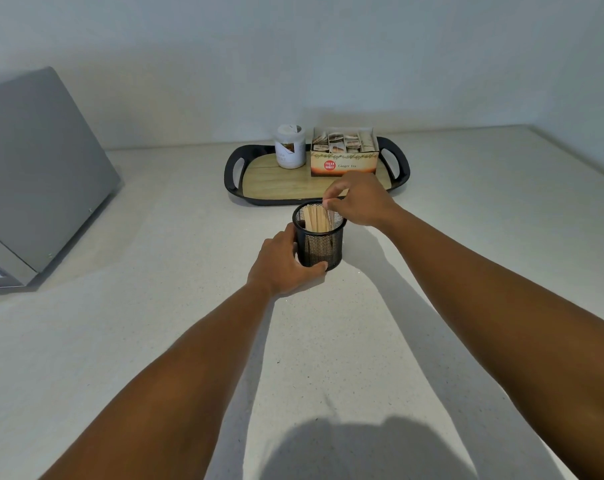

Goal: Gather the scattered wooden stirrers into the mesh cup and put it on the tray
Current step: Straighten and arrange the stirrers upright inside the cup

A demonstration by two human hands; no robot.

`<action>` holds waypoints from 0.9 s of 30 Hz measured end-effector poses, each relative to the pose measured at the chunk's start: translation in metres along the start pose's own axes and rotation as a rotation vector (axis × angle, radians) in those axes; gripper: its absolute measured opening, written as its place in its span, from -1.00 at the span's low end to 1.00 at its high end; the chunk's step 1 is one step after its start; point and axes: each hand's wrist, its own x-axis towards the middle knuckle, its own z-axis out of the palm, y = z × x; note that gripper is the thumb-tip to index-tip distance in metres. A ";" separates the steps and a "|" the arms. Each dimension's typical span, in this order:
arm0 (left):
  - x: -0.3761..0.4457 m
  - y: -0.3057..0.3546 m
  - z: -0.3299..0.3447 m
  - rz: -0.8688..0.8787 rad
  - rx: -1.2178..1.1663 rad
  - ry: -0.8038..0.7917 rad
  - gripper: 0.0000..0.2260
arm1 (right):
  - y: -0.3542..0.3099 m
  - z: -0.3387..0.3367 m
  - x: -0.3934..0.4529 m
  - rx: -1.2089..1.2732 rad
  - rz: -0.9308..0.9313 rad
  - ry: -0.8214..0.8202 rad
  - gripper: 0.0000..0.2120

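Black mesh cup [319, 242] standing upright on counter, just before tray [259, 199]; pale wooden stirrers [316, 220] leaning bundled inside it.

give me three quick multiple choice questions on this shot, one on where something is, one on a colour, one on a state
1. Where does the mesh cup stand?
A. on the tray
B. on the counter in front of the tray
C. on the grey appliance

2. What colour is the mesh cup?
A. black
B. white
C. red

3. What is the left hand doing?
A. resting flat
B. lifting the jar
C. gripping the cup

Key: 1 B, the cup sits on the counter short of the tray. 2 A, dark mesh. 3 C, fingers wrap its base while the right hand pinches the stirrers.
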 end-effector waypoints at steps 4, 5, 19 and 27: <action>0.001 -0.002 0.000 -0.002 0.015 0.005 -0.22 | -0.004 -0.007 0.005 0.066 0.077 -0.011 -0.91; 0.001 -0.002 0.000 -0.002 0.019 0.005 -0.22 | -0.006 -0.008 0.006 0.044 0.081 -0.013 -0.92; 0.001 -0.001 0.000 -0.021 0.025 -0.011 -0.17 | -0.012 -0.008 0.008 -0.131 0.059 -0.058 -0.97; 0.002 -0.002 0.000 -0.018 0.032 -0.005 -0.20 | -0.017 -0.006 0.006 -0.108 -0.025 -0.095 -0.79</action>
